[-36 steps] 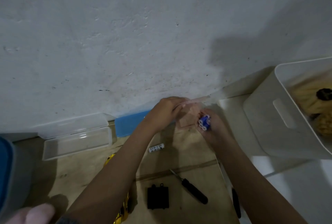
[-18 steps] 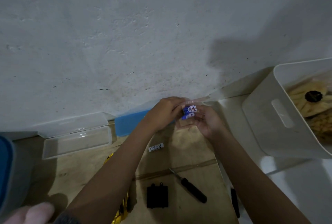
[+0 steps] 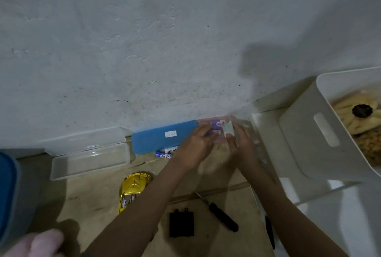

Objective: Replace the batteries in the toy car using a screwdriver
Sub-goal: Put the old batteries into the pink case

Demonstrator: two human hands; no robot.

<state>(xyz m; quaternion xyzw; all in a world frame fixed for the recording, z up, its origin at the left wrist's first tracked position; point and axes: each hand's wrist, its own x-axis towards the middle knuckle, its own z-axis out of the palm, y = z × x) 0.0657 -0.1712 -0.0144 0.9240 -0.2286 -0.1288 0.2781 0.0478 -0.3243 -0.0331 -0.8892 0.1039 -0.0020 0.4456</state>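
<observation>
My left hand (image 3: 195,145) and my right hand (image 3: 241,143) together grip a clear plastic packet (image 3: 223,131) near the wall. Blue-purple batteries (image 3: 216,127) show inside it. Two more batteries (image 3: 165,153) lie on the floor just left of my left wrist. The yellow toy car (image 3: 134,188) rests on the floor below them, partly behind my left forearm. A black battery cover (image 3: 181,223) lies between my forearms. The black-handled screwdriver (image 3: 220,213) lies to its right.
A blue flat box (image 3: 162,137) and an open clear container (image 3: 90,162) stand against the wall at left. At right is a white bin (image 3: 309,133). A second dark tool (image 3: 270,232) lies by my right forearm. A blue tub (image 3: 8,195) stands at far left.
My right hand carried the blue batteries from beside the packet up to it, and they now show inside it. Both hands shifted slightly toward the wall.
</observation>
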